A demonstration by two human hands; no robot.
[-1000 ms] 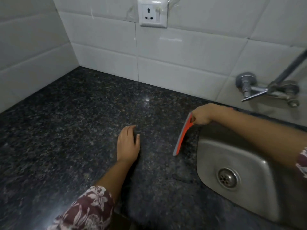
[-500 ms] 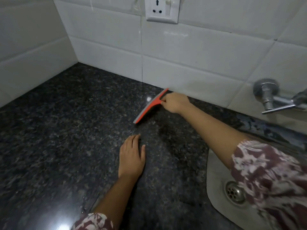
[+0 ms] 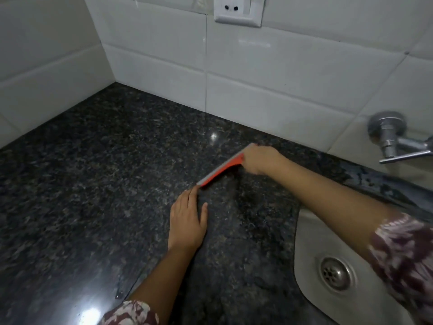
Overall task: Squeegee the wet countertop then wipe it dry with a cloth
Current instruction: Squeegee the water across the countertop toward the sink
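The dark speckled granite countertop (image 3: 98, 184) fills most of the view and shines with wet streaks near its middle. My right hand (image 3: 260, 159) is closed around the handle of an orange squeegee (image 3: 220, 170), whose blade slants down to the left and rests on the stone. My left hand (image 3: 187, 221) lies flat on the counter with fingers together, its fingertips just below the blade's lower end. No cloth is in view.
A steel sink (image 3: 311, 233) with a round drain (image 3: 332, 273) sits at the lower right. A chrome tap (image 3: 391, 139) juts from the white tiled wall (image 3: 269, 73) above it. A wall socket (image 3: 237, 10) is at the top.
My right hand carried the squeegee from the sink's edge up to the back wall, then drew it toward me across the counter. The left hand stayed flat in place.
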